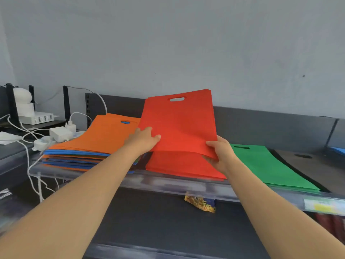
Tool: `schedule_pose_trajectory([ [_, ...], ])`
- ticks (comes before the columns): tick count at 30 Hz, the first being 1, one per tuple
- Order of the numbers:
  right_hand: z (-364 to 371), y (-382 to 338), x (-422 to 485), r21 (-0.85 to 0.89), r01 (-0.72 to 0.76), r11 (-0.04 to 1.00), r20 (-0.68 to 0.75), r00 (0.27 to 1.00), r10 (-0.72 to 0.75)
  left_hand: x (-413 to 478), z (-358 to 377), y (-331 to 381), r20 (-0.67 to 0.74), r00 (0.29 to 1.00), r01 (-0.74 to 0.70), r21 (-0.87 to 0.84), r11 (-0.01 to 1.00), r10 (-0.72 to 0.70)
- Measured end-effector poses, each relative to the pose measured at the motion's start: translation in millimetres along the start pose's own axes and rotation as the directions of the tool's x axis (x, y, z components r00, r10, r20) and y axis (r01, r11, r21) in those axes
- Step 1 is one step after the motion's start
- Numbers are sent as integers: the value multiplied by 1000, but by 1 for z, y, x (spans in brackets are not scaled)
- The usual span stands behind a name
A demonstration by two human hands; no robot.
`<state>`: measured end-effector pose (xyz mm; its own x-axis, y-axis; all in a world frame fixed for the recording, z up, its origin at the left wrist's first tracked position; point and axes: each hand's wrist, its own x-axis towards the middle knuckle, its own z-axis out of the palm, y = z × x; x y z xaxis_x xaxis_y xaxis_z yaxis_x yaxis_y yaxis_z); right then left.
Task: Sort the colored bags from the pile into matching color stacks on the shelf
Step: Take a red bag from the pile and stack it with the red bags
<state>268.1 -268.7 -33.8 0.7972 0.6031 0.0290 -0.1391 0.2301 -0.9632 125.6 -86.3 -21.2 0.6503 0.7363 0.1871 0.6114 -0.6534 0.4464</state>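
Observation:
A few red bags (179,124) with a cut-out handle are held tilted up above the shelf (168,182). My left hand (143,140) holds their lower left edge, and my right hand (220,154) grips the lower right corner. Under them lies a flat stack of red bags (179,165). To the left sits the mixed pile (87,152) of orange and blue bags, an orange one on top. A green stack (268,165) lies to the right of the red stack.
White chargers and cables (59,133) crowd the left end beside the pile. A dark back panel (270,124) runs behind the shelf. A patterned packet (200,203) hangs below the shelf's clear front lip. A dark bag edge shows under the green stack.

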Motion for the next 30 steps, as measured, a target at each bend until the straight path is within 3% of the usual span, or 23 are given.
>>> schedule_pose_trajectory([
  [2,-29,-6,1,2,2,1000,4,1000,-2,-2,7,21,30,999,28,-75,997,-26],
  [4,-56,-9,3,-9,2,1000,14,1000,-1,-6,14,42,13,998,55,-273,961,-54],
  [7,-86,-11,7,-24,-16,1000,23,1000,17,-13,27,60,24,977,178,-640,748,-212],
  [9,-100,-11,9,-16,-37,999,38,999,38,-16,35,61,130,954,273,-754,598,-272],
  [10,-104,-10,11,-31,-46,998,46,998,48,-17,39,61,184,943,317,-753,576,-278],
  [11,-107,-9,13,-68,-55,996,46,997,59,-18,42,62,201,939,335,-719,609,-280],
  [13,-105,-5,18,-213,-38,976,33,998,46,-15,49,62,87,966,249,-567,785,-243],
  [16,-92,3,27,-497,105,861,16,994,-111,-6,55,62,-119,986,98,-127,987,-113],
  [18,-80,6,32,-675,163,720,25,980,-199,-2,57,60,-210,976,83,112,990,-58],
  [22,-50,16,40,-854,159,495,78,980,-182,7,68,46,-290,956,42,290,956,46],
  [27,-36,33,56,-910,85,405,31,990,-138,25,80,24,-176,983,10,383,924,62],
  [30,-41,41,58,-967,-3,253,-23,997,-74,36,83,12,-29,999,38,351,936,-29],
])
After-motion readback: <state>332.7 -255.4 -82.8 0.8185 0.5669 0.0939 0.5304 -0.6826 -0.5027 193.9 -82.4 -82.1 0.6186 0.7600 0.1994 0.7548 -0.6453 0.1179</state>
